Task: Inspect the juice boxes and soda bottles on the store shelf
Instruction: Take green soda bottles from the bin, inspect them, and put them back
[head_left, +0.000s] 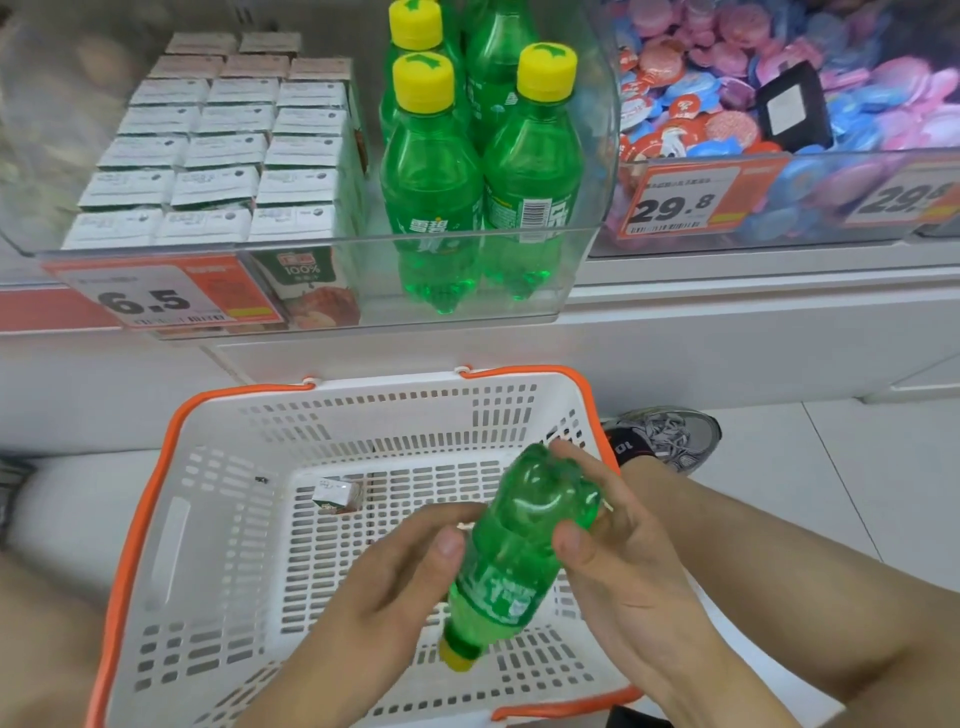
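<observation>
The person crouches before the shelf and holds one green soda bottle (519, 551) in both hands, over the white basket (218, 519) on the floor. The bottle is tilted, its yellow cap (457, 657) pointing down toward the person and its lumpy bottom turned up and away. The left hand (384, 592) grips the middle of the bottle, thumb on the near side and fingers curled behind it. The right hand (618, 545) is clamped around the lower body, thumb in front and fingers wrapped behind the base.

The bottle looks full, so I judge it rather heavy for its size, and the smooth plastic may be slippery. The narrower waist by the label seems the safest place to grip; the wall there should give a little under pressure.

The other soda bottles (483, 171) stand in a clear bin (571, 249), with the juice boxes (218, 150) packed tightly beside them. One small box (337, 496) lies inside the basket. The bin's front wall is high, so a bottle must be lifted over it. There is open room above the basket for turning the bottle.
</observation>
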